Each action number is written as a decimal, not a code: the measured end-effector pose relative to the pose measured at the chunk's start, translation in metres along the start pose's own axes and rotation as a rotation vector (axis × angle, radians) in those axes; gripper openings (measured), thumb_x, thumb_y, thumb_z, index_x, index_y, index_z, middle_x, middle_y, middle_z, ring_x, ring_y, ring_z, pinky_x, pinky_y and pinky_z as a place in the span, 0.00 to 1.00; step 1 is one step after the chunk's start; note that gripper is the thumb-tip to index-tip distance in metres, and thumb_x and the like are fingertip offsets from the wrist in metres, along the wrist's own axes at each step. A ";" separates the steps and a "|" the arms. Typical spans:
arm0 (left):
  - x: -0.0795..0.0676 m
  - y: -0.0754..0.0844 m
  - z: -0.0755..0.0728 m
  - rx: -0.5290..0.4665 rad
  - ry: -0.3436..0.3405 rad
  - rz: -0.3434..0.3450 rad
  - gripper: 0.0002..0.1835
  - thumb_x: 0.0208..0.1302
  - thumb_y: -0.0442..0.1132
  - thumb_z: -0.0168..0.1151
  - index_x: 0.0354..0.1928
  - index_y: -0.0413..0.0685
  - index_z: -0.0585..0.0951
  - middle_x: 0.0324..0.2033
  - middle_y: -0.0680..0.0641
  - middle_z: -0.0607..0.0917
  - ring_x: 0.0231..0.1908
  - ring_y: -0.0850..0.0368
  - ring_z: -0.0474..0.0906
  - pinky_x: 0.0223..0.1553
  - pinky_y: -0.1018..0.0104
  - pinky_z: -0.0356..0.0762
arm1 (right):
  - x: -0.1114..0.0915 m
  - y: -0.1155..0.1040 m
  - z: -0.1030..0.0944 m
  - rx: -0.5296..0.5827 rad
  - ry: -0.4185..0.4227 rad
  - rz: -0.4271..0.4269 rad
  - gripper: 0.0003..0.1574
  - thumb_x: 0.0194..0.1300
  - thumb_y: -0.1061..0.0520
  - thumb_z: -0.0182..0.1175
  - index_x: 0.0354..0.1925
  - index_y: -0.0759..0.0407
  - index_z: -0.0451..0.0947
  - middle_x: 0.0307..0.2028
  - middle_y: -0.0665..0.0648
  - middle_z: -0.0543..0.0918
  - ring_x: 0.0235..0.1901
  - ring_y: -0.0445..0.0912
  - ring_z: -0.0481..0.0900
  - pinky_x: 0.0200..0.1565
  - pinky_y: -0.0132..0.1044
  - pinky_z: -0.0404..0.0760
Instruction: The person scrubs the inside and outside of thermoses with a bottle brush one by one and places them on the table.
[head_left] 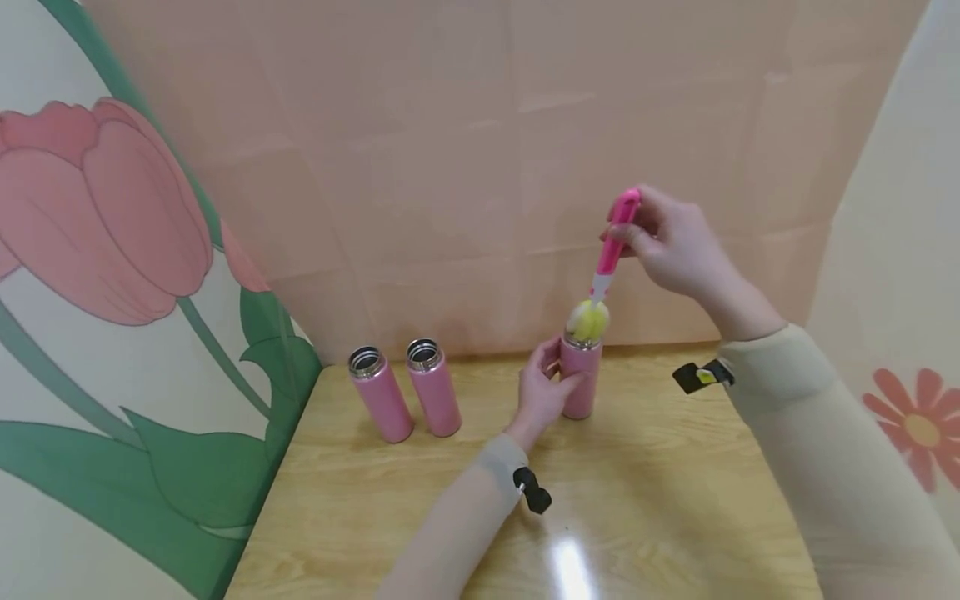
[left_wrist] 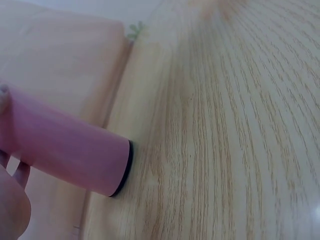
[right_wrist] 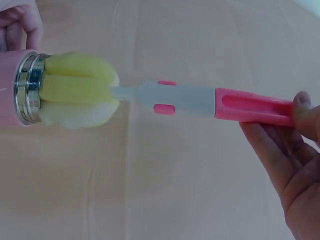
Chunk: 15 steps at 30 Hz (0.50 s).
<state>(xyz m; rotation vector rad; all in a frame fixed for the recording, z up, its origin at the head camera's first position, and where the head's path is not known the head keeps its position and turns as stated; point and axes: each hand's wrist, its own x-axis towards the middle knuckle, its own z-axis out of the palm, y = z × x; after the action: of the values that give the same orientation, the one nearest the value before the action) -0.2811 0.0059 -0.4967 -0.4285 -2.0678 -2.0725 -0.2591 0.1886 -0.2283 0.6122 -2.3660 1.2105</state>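
Fingers, right hand [head_left: 675, 242]: clamped on the pink handle [head_left: 620, 233] of a sponge brush [right_wrist: 175, 99], I see from 2 cameras.
Fingers, left hand [head_left: 542, 396]: clamped around the upper part of a pink bottle [head_left: 581, 379].
Sponge head [right_wrist: 77, 90]: yellow and white, at the bottle's steel rim [right_wrist: 30, 89], most of it outside the mouth; I cannot tell how far the tip reaches in.
Held bottle: upright on the wooden counter [head_left: 675, 517], near its back edge.
Other bottles [head_left: 435, 392]: 2 pink ones, open-mouthed, standing side by side to the left of my view's gripped bottle.
Backdrop [head_left: 420, 167]: creased peach sheet, with a painted tulip [head_left: 105, 217] at left.
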 end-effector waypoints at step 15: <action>0.006 0.005 -0.004 0.001 0.008 -0.021 0.35 0.57 0.31 0.83 0.67 0.51 0.81 0.60 0.54 0.86 0.60 0.59 0.83 0.62 0.59 0.82 | 0.006 0.022 0.015 0.127 -0.203 0.044 0.04 0.79 0.70 0.57 0.50 0.68 0.77 0.48 0.69 0.88 0.45 0.42 0.90 0.46 0.38 0.90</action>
<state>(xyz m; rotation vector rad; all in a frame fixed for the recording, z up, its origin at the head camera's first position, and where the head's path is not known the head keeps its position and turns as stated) -0.2855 0.0020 -0.4902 -0.3994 -2.0774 -2.0814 -0.2780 0.1867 -0.2474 0.7601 -2.4927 1.3852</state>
